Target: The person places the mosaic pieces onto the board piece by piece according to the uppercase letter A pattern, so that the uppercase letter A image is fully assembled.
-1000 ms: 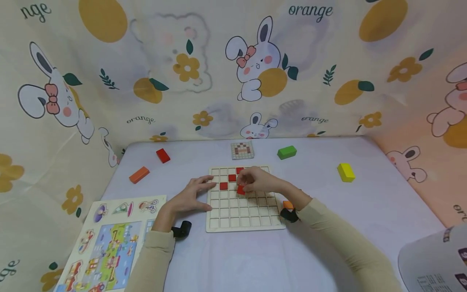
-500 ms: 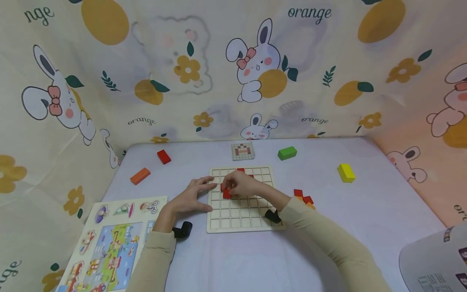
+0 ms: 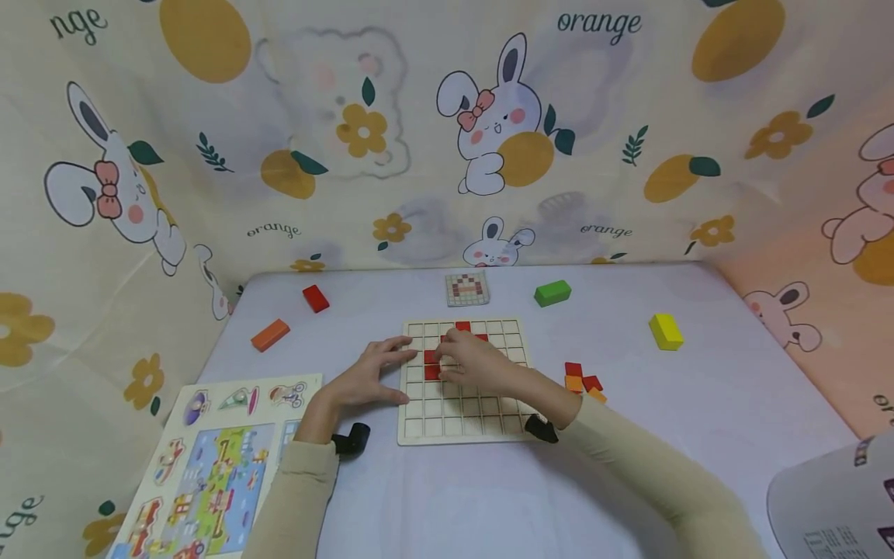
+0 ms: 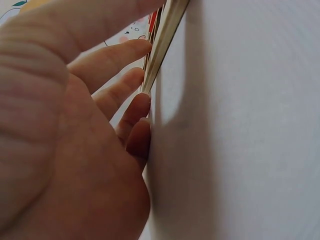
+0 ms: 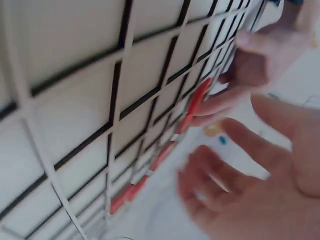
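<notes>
A pale board (image 3: pixel 427 427) with a raised grid lies in front of me, seen in the head view. Several red square tiles sit in its cells, among them a lower-left tile (image 3: pixel 432 373) and a top tile (image 3: pixel 463 326). My left hand (image 3: pixel 366 376) spreads its fingers and thumb along the board's left edge; the left wrist view shows fingertips at that edge (image 4: pixel 166 42). Over the middle of the grid is my right hand (image 3: pixel 482 366), fingertips beside the lower-left tiles. In the right wrist view its loosely bent fingers (image 5: pixel 200 175) hold nothing, and they partly blur.
Loose red tiles (image 3: pixel 573 369) and orange tiles (image 3: pixel 574 383) lie right of the board. Behind it are a patterned card (image 3: pixel 466 289) and a green block (image 3: pixel 552 293). A yellow block (image 3: pixel 667 332), red block (image 3: pixel 316 299), orange block (image 3: pixel 270 335) and picture puzzle (image 3: pixel 164 435) surround it.
My right hand carried a red tile leftward across the grid, set it in the cell under the left red tile, let go and drew slightly right. The left hand stayed put.
</notes>
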Motion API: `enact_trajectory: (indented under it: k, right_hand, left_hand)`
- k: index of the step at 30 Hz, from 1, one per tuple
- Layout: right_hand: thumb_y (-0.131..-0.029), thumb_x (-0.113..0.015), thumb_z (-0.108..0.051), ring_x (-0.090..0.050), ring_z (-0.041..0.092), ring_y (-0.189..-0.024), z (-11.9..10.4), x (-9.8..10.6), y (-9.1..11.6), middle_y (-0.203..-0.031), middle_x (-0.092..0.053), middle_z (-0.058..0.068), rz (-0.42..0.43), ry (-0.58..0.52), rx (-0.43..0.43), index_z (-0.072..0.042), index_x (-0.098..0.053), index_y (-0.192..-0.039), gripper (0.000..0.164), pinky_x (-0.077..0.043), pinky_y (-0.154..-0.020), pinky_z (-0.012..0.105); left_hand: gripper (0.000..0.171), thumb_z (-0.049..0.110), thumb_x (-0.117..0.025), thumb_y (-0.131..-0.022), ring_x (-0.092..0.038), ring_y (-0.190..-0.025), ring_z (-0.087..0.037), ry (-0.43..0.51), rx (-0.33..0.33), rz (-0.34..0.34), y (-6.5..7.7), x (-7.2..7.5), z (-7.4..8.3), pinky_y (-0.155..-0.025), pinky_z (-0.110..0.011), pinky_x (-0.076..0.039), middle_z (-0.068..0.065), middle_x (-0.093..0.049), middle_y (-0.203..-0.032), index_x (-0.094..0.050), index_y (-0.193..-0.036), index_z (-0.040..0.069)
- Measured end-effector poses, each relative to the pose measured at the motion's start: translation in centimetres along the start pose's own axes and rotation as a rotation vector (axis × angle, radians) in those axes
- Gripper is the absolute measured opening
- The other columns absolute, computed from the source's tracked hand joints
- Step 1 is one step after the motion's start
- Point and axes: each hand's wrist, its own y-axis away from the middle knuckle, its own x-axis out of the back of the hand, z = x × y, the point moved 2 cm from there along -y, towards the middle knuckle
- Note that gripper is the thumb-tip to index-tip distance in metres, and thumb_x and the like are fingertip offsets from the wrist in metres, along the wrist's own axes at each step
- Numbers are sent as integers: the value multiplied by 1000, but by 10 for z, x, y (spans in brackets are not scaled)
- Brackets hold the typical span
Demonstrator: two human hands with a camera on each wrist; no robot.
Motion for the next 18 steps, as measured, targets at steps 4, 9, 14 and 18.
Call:
enact_trajectory:
  k: [4,9,14,18]
  right_hand:
    - [-98,-61,-45,-30,38,-143,-12,-5,23,-155,-38,15,-134,242,-4,-9,-52,-144,59,-31,-110,62]
    - [-99,-50,-55,-6,37,-151,-20,-17,39,-165,-20,8,-226,265,-38,-12,-35,-156,73,-9,-115,67]
    - [-100,-48,-56,-6,34,-152,-20,-22,40,-165,-20,6,-230,258,-49,-12,-33,-156,74,-7,-116,65]
    - [-100,-49,-54,-9,35,-152,-11,-19,43,-164,-23,7,-194,200,-40,-12,-34,-156,71,-8,-115,66]
  left_hand:
    - [81,30,-85,-77,-17,-146,-33,-10,-4,2,0,0,1,-112,-67,-22,-6,-25,-162,-50,-148,12]
    - [82,31,-85,-77,-15,-147,-32,-14,10,0,0,-1,1,-113,-66,-20,-4,-25,-163,-49,-148,13]
    - [82,32,-84,-78,-16,-146,-34,-24,-2,-2,0,-1,1,-112,-67,-21,-6,-25,-163,-49,-148,11]
    - [82,32,-84,-77,-17,-146,-35,-22,-10,1,0,-2,-1,-112,-67,-21,-8,-25,-162,-49,-148,10]
